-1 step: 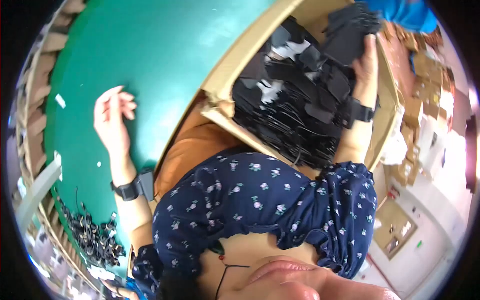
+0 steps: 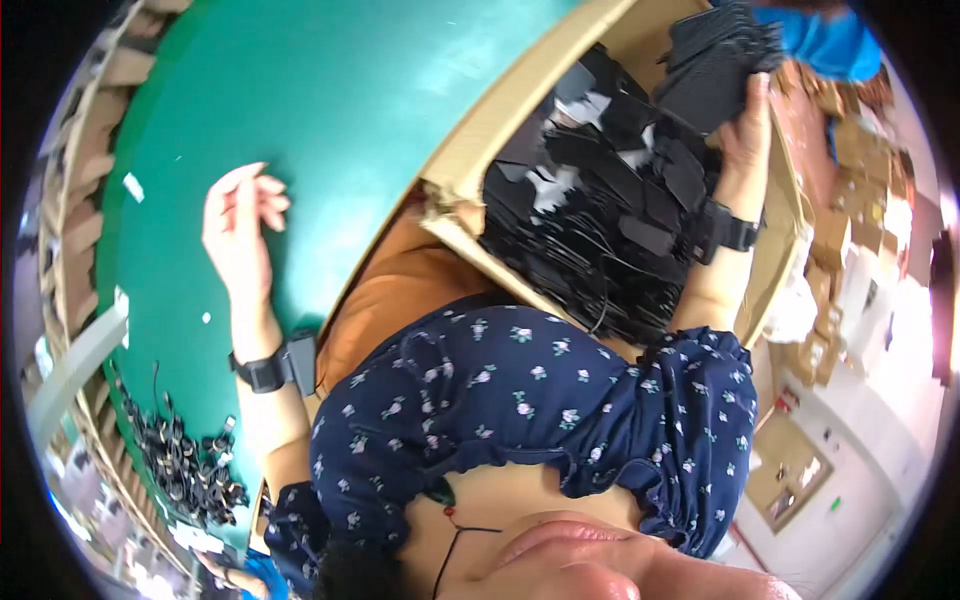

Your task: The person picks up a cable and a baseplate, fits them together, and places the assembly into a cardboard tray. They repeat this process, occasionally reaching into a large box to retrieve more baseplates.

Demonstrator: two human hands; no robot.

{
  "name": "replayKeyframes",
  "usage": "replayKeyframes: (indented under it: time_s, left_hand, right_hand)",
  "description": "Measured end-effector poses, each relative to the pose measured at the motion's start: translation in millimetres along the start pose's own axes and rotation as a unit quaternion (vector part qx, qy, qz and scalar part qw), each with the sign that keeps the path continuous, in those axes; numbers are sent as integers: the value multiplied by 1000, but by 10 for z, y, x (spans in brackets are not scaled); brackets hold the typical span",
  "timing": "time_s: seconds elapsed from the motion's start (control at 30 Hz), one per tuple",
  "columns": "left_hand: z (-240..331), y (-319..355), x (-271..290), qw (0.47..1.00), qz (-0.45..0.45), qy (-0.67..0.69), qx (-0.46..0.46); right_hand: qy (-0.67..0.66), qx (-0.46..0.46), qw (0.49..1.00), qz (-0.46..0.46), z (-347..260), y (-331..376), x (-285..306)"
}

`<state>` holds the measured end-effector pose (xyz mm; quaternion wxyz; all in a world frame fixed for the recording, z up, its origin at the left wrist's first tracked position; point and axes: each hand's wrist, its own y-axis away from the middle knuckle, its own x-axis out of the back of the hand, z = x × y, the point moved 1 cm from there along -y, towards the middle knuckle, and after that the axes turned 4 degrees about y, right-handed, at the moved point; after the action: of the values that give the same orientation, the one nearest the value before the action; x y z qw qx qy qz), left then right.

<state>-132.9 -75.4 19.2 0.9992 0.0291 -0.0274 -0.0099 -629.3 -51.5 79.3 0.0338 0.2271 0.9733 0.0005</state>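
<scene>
My left hand (image 2: 243,232) hovers by the green tabletop, holding nothing, its fingers loosely bent and apart. On the other side, my right hand (image 2: 748,140) grips a stack of thin black flat pieces (image 2: 715,75) above the far right part of an open cardboard box (image 2: 460,160). Many similar black pieces (image 2: 575,250) lie heaped inside the box, with some white or grey scraps (image 2: 552,188) among them. What exactly the pieces are cannot be made out. A black band is on each wrist.
The green table (image 2: 330,90) spreads across the left, with a bundle of black cables (image 2: 190,465) at its near left. Blue cloth (image 2: 825,40) shows beyond the box. Stacked cartons (image 2: 865,180) and a white bag (image 2: 790,310) are at the right.
The whole view has shifted slightly, so hands and box appear a little further right. My right hand still holds the stack over the box; my left remains without anything in it.
</scene>
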Motion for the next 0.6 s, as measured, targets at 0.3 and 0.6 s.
replayKeyframes:
  time_s: [0.3, 0.6]
  left_hand:
    - [-102, -9, 32, 989, 9, 135, -63]
    - [-152, -50, 71, 978, 87, 48, -185]
  right_hand:
    - [455, 299, 809, -221, -765, 44, -2457]
    - [576, 335, 615, -421, 5, 234, -3736]
